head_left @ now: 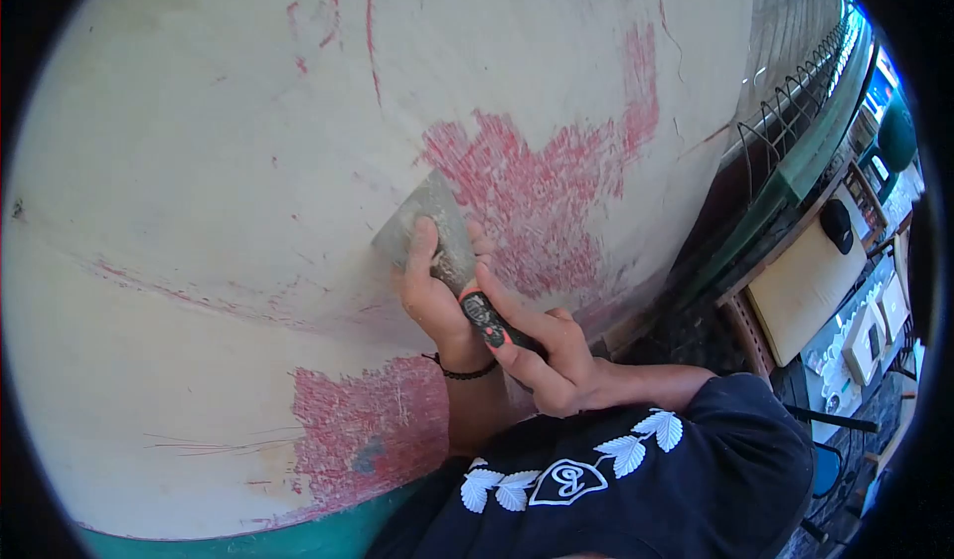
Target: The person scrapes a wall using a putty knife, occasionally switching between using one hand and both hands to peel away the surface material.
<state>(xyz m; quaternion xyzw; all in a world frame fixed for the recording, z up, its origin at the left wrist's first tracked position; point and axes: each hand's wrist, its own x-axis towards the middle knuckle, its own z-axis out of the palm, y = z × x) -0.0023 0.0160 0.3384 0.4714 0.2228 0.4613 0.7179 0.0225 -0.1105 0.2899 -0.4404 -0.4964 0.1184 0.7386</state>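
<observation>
A wide, dust-smeared putty knife (452,248) lies with its metal blade against a curved, cream-painted wall (229,142). My right hand (552,355) grips its black and orange handle, the index finger stretched toward the blade. My left hand (434,296), with a dark bracelet at the wrist, holds the blade, thumb on the near face and fingertips showing at its far side. Just beyond the blade is a scraped patch (542,196) where red shows through the cream. Another red patch (368,425) lies lower left, beside my left forearm.
A green strip (248,544) runs along the wall's bottom edge. To the right are a green-edged frame with wire coils (795,102), a chair with a cream cushion (810,281) and a dark cap (837,224) on it, and a table holding a white box (865,345).
</observation>
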